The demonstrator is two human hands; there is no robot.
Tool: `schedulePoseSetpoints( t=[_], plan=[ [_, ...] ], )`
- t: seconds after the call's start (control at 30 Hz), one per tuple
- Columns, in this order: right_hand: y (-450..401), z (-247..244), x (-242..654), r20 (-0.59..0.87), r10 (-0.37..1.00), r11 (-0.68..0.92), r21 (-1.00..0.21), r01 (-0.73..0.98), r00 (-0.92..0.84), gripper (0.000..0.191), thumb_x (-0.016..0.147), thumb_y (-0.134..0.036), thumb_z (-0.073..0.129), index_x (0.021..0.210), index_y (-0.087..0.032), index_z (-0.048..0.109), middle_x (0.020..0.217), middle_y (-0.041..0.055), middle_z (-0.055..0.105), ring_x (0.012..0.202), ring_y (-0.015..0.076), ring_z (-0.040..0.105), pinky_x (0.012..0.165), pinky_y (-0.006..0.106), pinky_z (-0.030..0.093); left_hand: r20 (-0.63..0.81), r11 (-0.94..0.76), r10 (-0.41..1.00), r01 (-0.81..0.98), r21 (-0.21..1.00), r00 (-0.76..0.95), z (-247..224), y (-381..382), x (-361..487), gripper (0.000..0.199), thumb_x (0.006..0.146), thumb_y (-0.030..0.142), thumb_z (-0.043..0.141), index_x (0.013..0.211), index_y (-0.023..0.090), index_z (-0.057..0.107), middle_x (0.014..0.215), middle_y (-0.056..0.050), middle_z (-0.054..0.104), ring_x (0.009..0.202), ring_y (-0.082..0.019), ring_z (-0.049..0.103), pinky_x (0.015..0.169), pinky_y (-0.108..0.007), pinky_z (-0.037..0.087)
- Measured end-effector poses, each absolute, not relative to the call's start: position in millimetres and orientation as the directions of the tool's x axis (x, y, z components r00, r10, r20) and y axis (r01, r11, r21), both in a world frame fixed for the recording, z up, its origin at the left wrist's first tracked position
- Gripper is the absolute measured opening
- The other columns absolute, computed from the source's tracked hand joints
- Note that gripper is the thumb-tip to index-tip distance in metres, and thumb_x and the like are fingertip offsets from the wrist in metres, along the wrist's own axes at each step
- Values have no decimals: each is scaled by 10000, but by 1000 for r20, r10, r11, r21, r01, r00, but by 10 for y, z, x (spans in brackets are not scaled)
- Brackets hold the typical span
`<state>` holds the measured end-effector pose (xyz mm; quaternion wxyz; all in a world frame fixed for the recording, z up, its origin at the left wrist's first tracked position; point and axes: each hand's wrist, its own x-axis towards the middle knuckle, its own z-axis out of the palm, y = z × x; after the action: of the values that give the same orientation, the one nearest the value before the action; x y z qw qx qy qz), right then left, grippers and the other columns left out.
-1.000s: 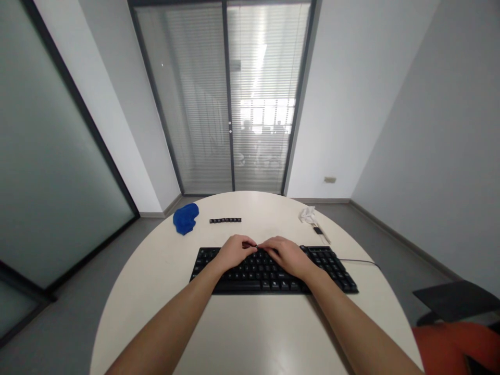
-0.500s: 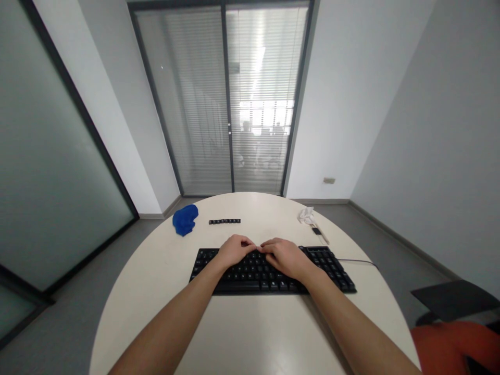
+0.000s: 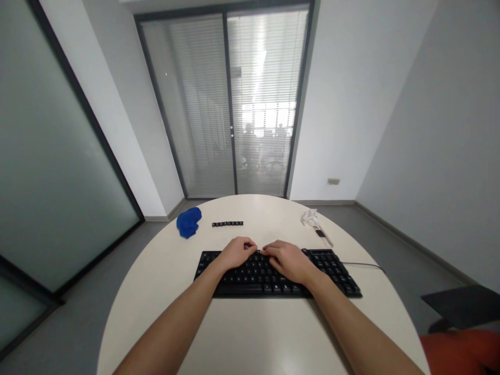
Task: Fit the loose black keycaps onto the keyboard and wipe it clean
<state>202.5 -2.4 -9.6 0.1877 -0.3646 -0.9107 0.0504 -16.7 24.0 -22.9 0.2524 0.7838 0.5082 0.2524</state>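
Observation:
A black keyboard (image 3: 250,287) lies on the round, pale table (image 3: 156,291). Over its upper middle is my left hand (image 3: 239,252), thumb and fingers drawn together near the top row. My right hand (image 3: 287,259) rests just to the right, its fingers bent and close together at the same row. The fingertips of both hands are a small distance apart. Anything small between the fingers of either hand is too tiny to make out. Beyond the keyboard, to the left, is a row of several black keycaps (image 3: 227,224).
A blue cloth (image 3: 189,222) lies at the far left of the table. Toward the far right are a crumpled white tissue (image 3: 310,217) and a brush-like tool (image 3: 325,236). The keyboard's cable (image 3: 361,264) runs off to the right. A red chair seat (image 3: 461,351) stands at the lower right.
The fingertips of my two hands have moved slightly apart. The whole view has shifted a little, so things on the table appear slightly farther right and lower.

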Motion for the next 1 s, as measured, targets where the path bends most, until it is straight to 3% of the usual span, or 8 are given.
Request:
schedulePoseSetpoints(
  t=[0.1,0.23,0.43,0.57,0.67,0.77,1.0],
  plan=[
    [-28,-89,2020,306,690,722,-236,650,-656,333,910,-134,486,1170,-198,684,1117,71,720,1053,221,641,972,352,476,151,-316,948,772,551,280,-196,387,-246,189,888,244,585,941,188,758,964,-41,764,900,-202,692,828,-278,517],
    [-21,-95,2028,303,697,715,-241,656,-650,316,922,-141,476,1169,-199,665,1106,77,712,1045,219,637,969,351,474,246,-242,956,898,367,157,-156,689,-404,237,892,228,601,1089,187,727,1172,-110,691,1129,-298,598,955,-397,473],
    [-6,-114,2046,297,697,717,-256,648,-653,299,929,-145,468,1150,-204,661,1088,75,707,1038,216,635,968,350,471,299,-289,924,947,139,238,-126,1032,-458,307,907,190,607,1204,210,683,1249,-105,642,1217,-295,486,991,-407,443],
    [0,-110,2046,291,695,719,-268,642,-657,301,925,-143,470,1154,-202,658,1091,68,707,1033,218,632,957,350,472,276,-329,912,943,50,304,-145,1134,-375,273,902,170,623,1162,193,704,1198,-122,669,1204,-308,478,954,-417,451],
    [0,-104,2050,291,694,720,-275,637,-659,304,926,-140,471,1158,-202,657,1096,65,706,1035,213,628,958,344,468,248,-355,908,935,19,339,-153,1163,-306,183,912,140,597,1008,169,750,1101,-148,702,1198,-323,478,934,-430,448],
    [-8,-91,2055,288,697,717,-277,640,-656,301,930,-140,469,1156,-202,657,1089,63,705,1026,209,624,955,340,465,236,-386,898,922,23,370,-142,1135,-230,218,928,110,550,909,156,763,1053,-162,715,1209,-324,477,945,-441,436],
    [-31,-57,2045,283,701,713,-279,643,-654,302,927,-140,469,1154,-206,657,1077,62,704,1012,212,623,936,340,463,267,-419,892,890,183,365,-68,729,-172,209,891,181,641,1051,235,762,1048,-80,736,1165,-267,562,985,-375,441]
  ],
)
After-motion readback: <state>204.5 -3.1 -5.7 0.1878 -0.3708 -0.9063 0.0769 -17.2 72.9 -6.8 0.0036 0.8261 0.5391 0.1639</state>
